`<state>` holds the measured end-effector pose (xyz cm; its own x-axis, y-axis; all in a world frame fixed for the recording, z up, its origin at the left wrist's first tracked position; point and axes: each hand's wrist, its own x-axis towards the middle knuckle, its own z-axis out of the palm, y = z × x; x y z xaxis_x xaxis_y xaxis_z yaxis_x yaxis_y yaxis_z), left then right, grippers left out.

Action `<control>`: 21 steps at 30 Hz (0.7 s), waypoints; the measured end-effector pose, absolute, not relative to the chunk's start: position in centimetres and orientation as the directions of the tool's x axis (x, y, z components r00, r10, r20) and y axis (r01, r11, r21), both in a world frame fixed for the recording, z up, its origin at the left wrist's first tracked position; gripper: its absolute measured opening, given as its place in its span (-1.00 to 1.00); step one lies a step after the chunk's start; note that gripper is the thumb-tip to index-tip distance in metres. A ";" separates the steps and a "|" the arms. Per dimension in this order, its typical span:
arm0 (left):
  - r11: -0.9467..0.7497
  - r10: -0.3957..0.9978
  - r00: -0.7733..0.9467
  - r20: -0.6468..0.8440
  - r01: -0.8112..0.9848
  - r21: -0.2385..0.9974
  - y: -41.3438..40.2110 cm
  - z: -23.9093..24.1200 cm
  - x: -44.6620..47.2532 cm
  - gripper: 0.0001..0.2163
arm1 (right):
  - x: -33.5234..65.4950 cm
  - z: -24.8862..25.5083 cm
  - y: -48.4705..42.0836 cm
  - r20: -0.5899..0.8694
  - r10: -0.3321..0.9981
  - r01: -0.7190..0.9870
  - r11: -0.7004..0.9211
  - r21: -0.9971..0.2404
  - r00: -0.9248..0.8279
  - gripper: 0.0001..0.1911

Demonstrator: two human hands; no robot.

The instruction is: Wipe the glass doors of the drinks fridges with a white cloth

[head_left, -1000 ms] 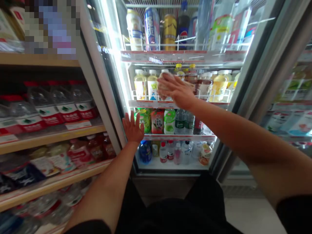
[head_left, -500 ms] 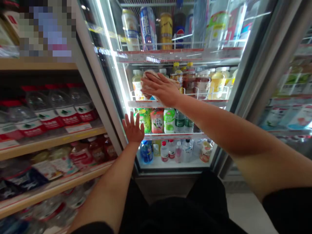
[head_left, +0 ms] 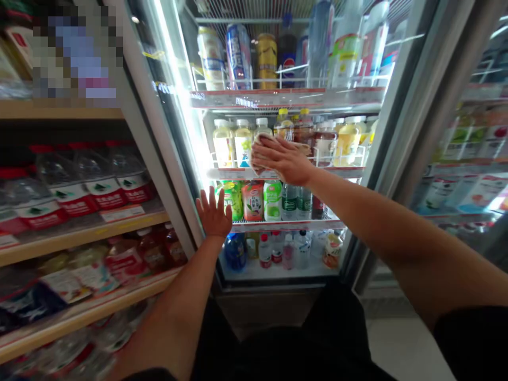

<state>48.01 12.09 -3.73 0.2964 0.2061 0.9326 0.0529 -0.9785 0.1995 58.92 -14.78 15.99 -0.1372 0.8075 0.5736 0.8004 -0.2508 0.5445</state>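
My right hand [head_left: 282,159] lies flat against the glass door [head_left: 317,174] of a lit drinks fridge, pressing a pale cloth [head_left: 260,142] to the pane at the second shelf's height. Its fingers are spread over the cloth. My left hand [head_left: 213,214] rests open and flat on the same glass, lower down near the door's left frame [head_left: 166,159], fingers pointing up. Behind the glass stand rows of bottles [head_left: 254,201] and cans [head_left: 238,55].
Wooden shelves [head_left: 83,225] at the left carry water bottles with red labels and packets below. A second fridge door [head_left: 468,159] stands at the right past a grey upright. Pale floor [head_left: 400,349] shows at the lower right. My dark-clothed legs fill the bottom centre.
My right hand has slid the cloth left across the glass and then back right and slightly down. My left hand has stayed flat in place.
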 end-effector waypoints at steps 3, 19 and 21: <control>-0.981 0.194 0.282 0.940 0.075 0.180 12.1 -3.7 48.0 -0.48 | 60.2 17.0 -16.4 0.743 0.663 0.812 -0.378 0.444 -0.097 -0.43; -0.983 0.182 0.279 0.943 0.076 0.168 12.2 -3.7 48.1 -0.46 | 62.7 14.7 -22.1 0.780 0.620 0.789 -0.434 0.435 -0.089 -0.41; -0.981 0.191 0.281 0.940 0.075 0.177 12.1 -3.6 48.1 -0.46 | 63.6 15.8 -22.9 0.908 0.419 0.779 -0.565 0.272 -0.013 -0.41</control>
<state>48.09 12.07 -3.65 0.2815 0.1909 0.9404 0.0750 -0.9814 0.1768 63.60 -22.91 15.76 -0.0132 0.4189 0.9080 0.7786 -0.5655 0.2722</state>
